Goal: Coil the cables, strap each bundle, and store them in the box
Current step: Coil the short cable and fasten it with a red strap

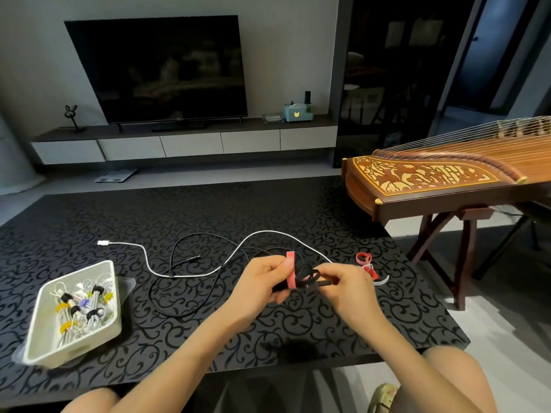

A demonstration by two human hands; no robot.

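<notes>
Above the black patterned table [268,332], my left hand [262,281] holds a small coil of black cable [307,277] with a pink strap [291,271] wrapped around it. My right hand [346,286] pinches the coil's black plug end from the right. A loose white cable [190,274] and a loose black cable [179,293] lie spread over the table behind my hands. The white box [35,338] at the left holds several strapped white bundles.
Spare red and white straps [368,265] lie on the table just right of my right hand. A wooden stringed instrument [432,180] on a stand stands off the table's right edge. A TV and low cabinet are at the far wall.
</notes>
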